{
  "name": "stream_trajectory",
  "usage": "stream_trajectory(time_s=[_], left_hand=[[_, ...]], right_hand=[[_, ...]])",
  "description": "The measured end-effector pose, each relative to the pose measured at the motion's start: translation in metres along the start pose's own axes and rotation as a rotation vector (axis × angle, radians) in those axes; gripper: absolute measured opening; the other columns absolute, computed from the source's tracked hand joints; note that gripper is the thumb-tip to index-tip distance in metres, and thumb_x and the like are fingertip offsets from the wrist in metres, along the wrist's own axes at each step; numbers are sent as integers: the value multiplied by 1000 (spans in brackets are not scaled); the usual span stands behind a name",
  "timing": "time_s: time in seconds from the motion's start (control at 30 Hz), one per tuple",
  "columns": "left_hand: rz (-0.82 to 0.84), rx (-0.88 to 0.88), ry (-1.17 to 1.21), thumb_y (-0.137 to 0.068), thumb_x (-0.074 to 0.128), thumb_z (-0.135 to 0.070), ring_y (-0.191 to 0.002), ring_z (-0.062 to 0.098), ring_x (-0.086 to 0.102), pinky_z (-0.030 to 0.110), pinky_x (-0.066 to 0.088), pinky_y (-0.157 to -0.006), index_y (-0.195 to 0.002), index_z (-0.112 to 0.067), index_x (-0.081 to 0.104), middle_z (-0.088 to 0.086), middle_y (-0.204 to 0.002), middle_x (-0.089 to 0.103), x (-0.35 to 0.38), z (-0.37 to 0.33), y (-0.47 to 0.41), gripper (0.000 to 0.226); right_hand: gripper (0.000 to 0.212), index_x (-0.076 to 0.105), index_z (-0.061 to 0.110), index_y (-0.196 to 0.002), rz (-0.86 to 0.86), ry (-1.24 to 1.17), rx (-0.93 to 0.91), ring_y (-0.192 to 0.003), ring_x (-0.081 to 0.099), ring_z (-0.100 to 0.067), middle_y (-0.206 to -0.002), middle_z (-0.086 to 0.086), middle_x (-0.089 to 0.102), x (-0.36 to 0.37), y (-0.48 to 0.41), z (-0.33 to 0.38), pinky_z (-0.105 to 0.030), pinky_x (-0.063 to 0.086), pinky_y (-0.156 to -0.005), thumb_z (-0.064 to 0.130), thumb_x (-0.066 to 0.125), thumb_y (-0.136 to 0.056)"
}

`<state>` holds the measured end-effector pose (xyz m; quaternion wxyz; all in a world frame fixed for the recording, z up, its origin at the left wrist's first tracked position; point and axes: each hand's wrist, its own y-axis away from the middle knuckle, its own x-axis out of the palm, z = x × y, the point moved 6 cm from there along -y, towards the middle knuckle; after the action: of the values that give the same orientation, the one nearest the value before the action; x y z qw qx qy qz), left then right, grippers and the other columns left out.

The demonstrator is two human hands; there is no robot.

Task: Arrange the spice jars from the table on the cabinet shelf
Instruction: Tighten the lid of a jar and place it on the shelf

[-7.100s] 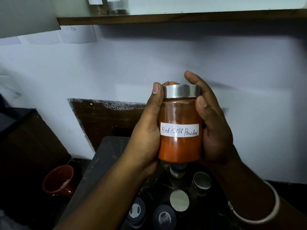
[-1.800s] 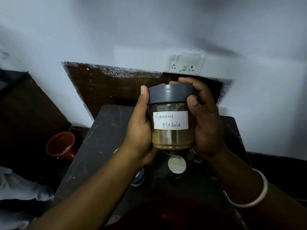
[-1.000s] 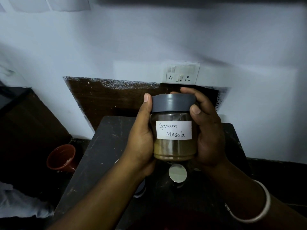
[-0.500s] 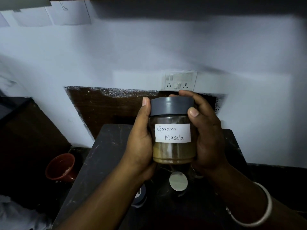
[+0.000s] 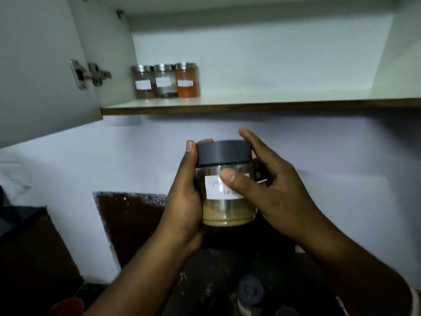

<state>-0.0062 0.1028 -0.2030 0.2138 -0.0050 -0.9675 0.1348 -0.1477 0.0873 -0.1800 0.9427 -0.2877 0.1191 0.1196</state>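
I hold the garam masala jar (image 5: 225, 210), clear glass with a grey lid and a white label, upright below the cabinet shelf (image 5: 250, 106). My left hand (image 5: 184, 201) wraps its left side. My right hand (image 5: 268, 190) grips the right side, with the thumb across the label. Three steel-lidded spice jars stand in a row at the shelf's back left: a brown one (image 5: 143, 82), a dark one (image 5: 164, 80) and the red chilli powder jar (image 5: 187, 80). On the dark table (image 5: 205, 281) below, a grey-lidded jar (image 5: 250, 293) shows dimly.
The cabinet door (image 5: 38, 65) hangs open at the left with its hinge showing. The shelf to the right of the three jars is bare up to the right wall. A dark counter (image 5: 20, 217) lies at lower left, and a red pot's rim (image 5: 66, 306) at the bottom.
The view has tilted up, and the shelf with three jars is now visible. The garam masala jar has risen toward the shelf. My right thumb has slid over the label.
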Motion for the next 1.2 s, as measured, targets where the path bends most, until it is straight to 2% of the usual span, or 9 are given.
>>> stream_trajectory(time_s=[0.23, 0.37, 0.43, 0.53, 0.7, 0.87, 0.97, 1.1, 1.2], left_hand=[[100, 239, -99, -101, 34, -67, -109, 38, 74, 52, 61, -83, -123, -17, 73, 20, -120, 75, 20, -84, -93, 67], [-241, 442, -253, -101, 41, -60, -80, 23, 74, 36, 59, -67, -111, -20, 70, 5, -94, 75, -14, -129, -171, 50], [-437, 563, -544, -103, 45, -46, -85, 32, 72, 46, 60, -76, -106, -17, 66, 9, -92, 72, -35, -147, -204, 36], [-476, 549, -1222, -100, 47, -31, -100, 36, 69, 49, 57, -88, -110, -17, 69, 12, -104, 75, -58, -155, -246, 27], [-53, 163, -1979, -107, 46, -39, -123, 36, 58, 45, 49, -102, -115, -6, 66, 17, -134, 62, -85, -114, -293, 40], [5, 179, -1956, -104, 52, -38, -113, 32, 61, 46, 52, -99, -108, -8, 67, 15, -126, 64, -91, -112, -309, 34], [9, 190, -1955, -103, 53, -39, -109, 32, 62, 48, 54, -98, -96, -14, 61, 14, -121, 66, -94, -109, -312, 28], [-70, 151, -1875, -100, 52, -40, -110, 31, 62, 48, 54, -98, -95, -18, 57, 11, -120, 66, -95, -111, -312, 24], [-251, 109, -1758, -98, 45, -36, -105, 33, 67, 45, 56, -92, -96, -17, 63, 7, -101, 65, -99, -113, -310, 26]], right_hand=[[79, 54, 37, -143, -86, 70, -142, -100, 70, -15, -114, 4, 71, -24, -104, 58, -50, 60, -91, 63, 78, -72], [71, 57, 30, -139, -149, 166, -136, -109, 69, -25, -127, -4, 68, -29, -177, 66, -50, 58, -94, 55, 80, -77], [70, 55, 28, -139, -183, 234, -138, -112, 67, -24, -129, -3, 67, -29, -212, 64, -47, 58, -96, 55, 80, -78], [66, 53, 25, -131, -203, 264, -116, -107, 66, -21, -118, 3, 63, -28, -262, 51, -45, 59, -93, 49, 82, -78], [64, 43, 20, -122, -171, 324, -27, -106, 66, -27, -113, -1, 59, -13, -344, 10, -49, 60, -90, 37, 86, -78], [68, 37, 16, -129, -104, 400, 71, -107, 65, -30, -116, -8, 58, 15, -406, -26, -42, 61, -81, 27, 84, -81], [74, 34, 14, -135, -79, 429, 144, -116, 62, -32, -120, -10, 56, 26, -428, -44, -45, 59, -89, 24, 85, -82], [79, 29, 10, -143, -115, 454, 215, -120, 59, -33, -131, -15, 54, 27, -441, -62, -47, 58, -91, 28, 82, -87], [72, 30, 9, -141, -83, 421, 229, -121, 59, -35, -134, -17, 54, 26, -449, -72, -53, 57, -96, 26, 79, -90]])
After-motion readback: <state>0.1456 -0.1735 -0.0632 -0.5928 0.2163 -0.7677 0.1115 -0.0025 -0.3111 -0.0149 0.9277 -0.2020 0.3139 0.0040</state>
